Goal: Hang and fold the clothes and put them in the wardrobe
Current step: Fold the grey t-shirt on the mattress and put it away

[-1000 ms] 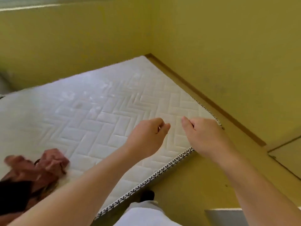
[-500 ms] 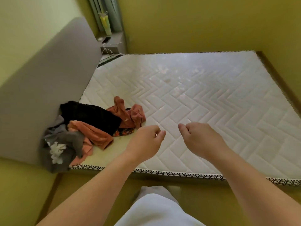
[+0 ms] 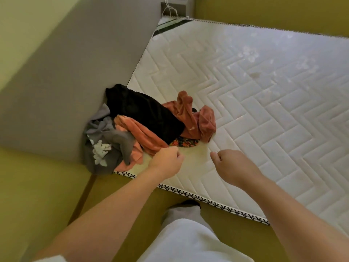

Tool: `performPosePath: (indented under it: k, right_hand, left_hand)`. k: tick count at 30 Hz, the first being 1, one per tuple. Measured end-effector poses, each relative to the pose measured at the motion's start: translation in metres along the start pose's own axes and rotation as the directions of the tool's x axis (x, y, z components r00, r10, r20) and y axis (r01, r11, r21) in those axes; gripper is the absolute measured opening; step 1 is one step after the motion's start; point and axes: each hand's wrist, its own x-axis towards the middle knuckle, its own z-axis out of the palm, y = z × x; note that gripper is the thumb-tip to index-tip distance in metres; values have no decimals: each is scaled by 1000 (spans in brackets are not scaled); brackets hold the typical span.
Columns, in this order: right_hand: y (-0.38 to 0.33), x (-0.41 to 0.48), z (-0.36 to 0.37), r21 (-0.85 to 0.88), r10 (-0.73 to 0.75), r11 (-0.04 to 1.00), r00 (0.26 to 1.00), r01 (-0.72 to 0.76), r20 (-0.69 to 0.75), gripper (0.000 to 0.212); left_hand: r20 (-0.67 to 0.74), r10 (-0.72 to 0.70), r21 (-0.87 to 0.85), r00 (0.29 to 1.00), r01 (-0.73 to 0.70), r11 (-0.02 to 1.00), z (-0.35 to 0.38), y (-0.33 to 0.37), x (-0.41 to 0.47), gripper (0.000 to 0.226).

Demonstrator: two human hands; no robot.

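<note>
Right now my left hand (image 3: 167, 161) and right hand (image 3: 232, 165) are both curled into fists, holding nothing, over the near edge of the white quilted mattress (image 3: 245, 91). The heap of crumpled black, rust-red, salmon and grey clothes (image 3: 143, 114) lies at its near left corner, against the grey padded headboard (image 3: 66, 87), just beside my left hand

This is a bedroom in a home. A bare white mattress (image 3: 245, 91) with herringbone quilting lies against a grey padded headboard (image 3: 75, 82), yellow-green walls (image 3: 264, 10) close in around the bed, and a heap of crumpled clothes (image 3: 143, 121) sits at the mattress corner.
</note>
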Motion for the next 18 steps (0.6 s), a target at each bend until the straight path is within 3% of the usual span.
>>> performPosePath:
  k: [8, 17, 18]
  right_hand:
    - [-78, 73, 35, -42, -73, 996, 988, 79, 139, 44]
    - [-97, 118, 64, 18, 2, 1000, 972, -6, 234, 30]
    - [-110, 142, 96, 32, 0, 999, 958, -10, 287, 30]
  left_hand:
    - [67, -272, -118, 960, 278, 953, -30, -119, 73, 19]
    - [68, -299, -231, 952, 307, 923, -13, -143, 136, 15]
    - [98, -386, -195, 917, 398, 897, -1, -181, 153, 22]
